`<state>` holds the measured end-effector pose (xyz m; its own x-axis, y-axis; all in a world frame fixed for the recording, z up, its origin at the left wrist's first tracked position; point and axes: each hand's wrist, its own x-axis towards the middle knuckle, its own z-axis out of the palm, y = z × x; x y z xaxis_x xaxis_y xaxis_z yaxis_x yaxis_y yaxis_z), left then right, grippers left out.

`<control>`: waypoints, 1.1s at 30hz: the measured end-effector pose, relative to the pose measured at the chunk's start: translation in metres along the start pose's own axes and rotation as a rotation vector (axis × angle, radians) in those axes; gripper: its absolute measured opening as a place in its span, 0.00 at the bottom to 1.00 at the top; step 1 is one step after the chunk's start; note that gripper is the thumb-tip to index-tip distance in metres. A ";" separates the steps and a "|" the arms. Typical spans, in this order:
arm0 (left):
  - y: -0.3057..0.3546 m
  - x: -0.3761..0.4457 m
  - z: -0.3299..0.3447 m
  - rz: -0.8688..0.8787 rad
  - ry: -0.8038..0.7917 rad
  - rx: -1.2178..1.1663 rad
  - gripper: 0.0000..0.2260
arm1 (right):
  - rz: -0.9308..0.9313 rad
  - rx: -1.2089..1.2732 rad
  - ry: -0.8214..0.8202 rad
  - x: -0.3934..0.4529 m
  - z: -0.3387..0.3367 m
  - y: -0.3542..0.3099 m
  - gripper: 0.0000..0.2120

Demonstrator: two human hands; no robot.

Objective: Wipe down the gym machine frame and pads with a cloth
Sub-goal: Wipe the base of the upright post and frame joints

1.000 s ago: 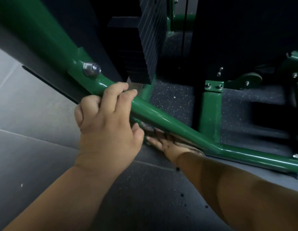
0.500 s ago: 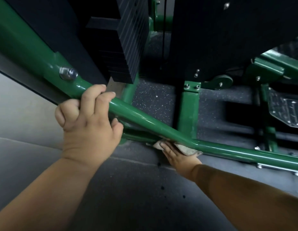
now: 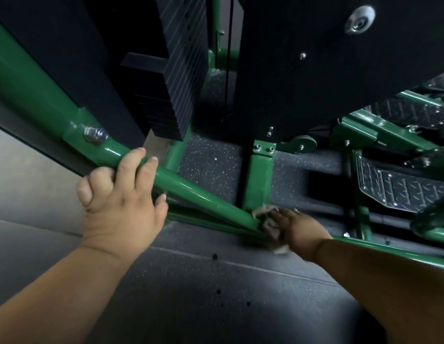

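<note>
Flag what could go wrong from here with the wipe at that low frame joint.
1. The right hand presses the cloth into the joint where the sloping tube meets the upright post; fingers or cloth could snag in that corner.
2. The left hand grips the tube just below the weight stack; a pinch hazard if the stack moves.
3. The joint's underside is hidden, so it may go unwiped.

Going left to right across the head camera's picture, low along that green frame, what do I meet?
Bolt → left hand gripping the sloping green tube → cloth → right hand → tread-plate footrest.
</note>
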<state>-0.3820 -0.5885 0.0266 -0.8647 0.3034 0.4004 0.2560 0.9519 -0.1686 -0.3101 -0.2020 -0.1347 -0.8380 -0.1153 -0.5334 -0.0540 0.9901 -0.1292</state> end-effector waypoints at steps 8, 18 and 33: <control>-0.008 -0.002 0.006 0.044 0.031 0.035 0.34 | 0.111 0.679 0.108 0.012 0.013 -0.075 0.22; -0.002 0.023 -0.039 0.169 -0.050 0.061 0.26 | 0.254 0.519 -0.133 0.019 -0.015 -0.053 0.24; -0.037 0.036 -0.022 0.412 -0.017 -0.103 0.20 | -0.104 1.267 -0.534 0.095 -0.184 -0.221 0.15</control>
<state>-0.4131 -0.6116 0.0668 -0.6880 0.6594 0.3031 0.6226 0.7509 -0.2204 -0.4779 -0.4173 -0.0031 -0.5366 -0.4853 -0.6903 0.6654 0.2598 -0.6999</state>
